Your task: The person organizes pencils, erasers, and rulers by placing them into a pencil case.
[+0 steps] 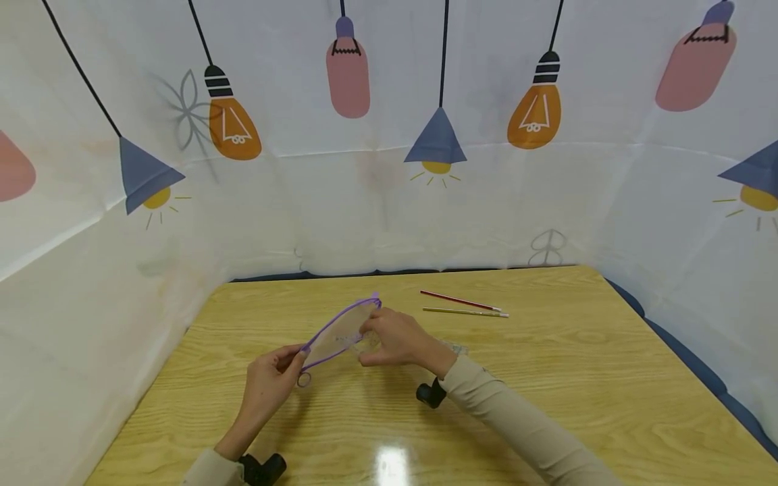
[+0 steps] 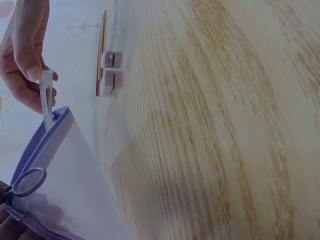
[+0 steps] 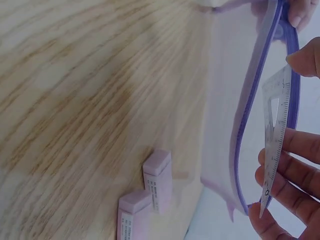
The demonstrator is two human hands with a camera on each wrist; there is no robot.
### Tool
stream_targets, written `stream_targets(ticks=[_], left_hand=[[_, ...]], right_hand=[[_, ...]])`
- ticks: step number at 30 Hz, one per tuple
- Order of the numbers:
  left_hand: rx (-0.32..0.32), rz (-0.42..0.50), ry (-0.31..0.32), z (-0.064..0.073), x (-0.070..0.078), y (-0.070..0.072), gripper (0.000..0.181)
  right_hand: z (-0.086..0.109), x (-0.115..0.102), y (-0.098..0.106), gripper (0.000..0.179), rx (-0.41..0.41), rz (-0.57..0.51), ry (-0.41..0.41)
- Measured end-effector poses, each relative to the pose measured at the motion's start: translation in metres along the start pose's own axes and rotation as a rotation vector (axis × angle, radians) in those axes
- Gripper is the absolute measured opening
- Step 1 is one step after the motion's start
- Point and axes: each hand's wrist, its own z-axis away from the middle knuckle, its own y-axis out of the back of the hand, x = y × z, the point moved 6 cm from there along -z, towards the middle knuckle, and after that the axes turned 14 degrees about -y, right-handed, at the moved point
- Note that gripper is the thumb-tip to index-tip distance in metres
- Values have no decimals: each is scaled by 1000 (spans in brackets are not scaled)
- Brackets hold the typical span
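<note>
A zippered mesh pouch with purple edging (image 1: 333, 337) is held up above the table, its mouth parted. My left hand (image 1: 270, 385) pinches the pouch's near-left end, beside the zipper's ring pull (image 2: 30, 181). My right hand (image 1: 401, 341) grips a clear plastic set square (image 3: 275, 135) between thumb and fingers, at the pouch's opening. One end of the set square reaches into the mouth in the left wrist view. Two pale pink erasers, one (image 3: 159, 180) slightly behind the other (image 3: 134, 215), lie on the table near the pouch.
Past my right hand, a red pencil (image 1: 458, 300) and a gold pencil (image 1: 464, 312) lie on the wooden table (image 1: 547, 378). A pale, partly hidden item (image 1: 456, 347) shows behind my right wrist. A printed white curtain (image 1: 389, 216) stands around the table's back and sides.
</note>
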Motion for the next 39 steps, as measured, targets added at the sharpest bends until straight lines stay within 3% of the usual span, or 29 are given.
stream_targets(ticks=[8,14,26,39], left_hand=[[-18,11,49,1,-3,-4,18],[-12,5,26,1,-3,-4,17],[-4,-5,-3,2,-1,-4,17],[-3,16,-1,-2,2,-6,16]], right_hand=[[-4,3,-6,45,-21,-21,2],[-9,0,-8,44,-8,-5,40],[-21,-6,-17,41,-68,-24,16],[-33,-4,-25,36,-126,-149,8]])
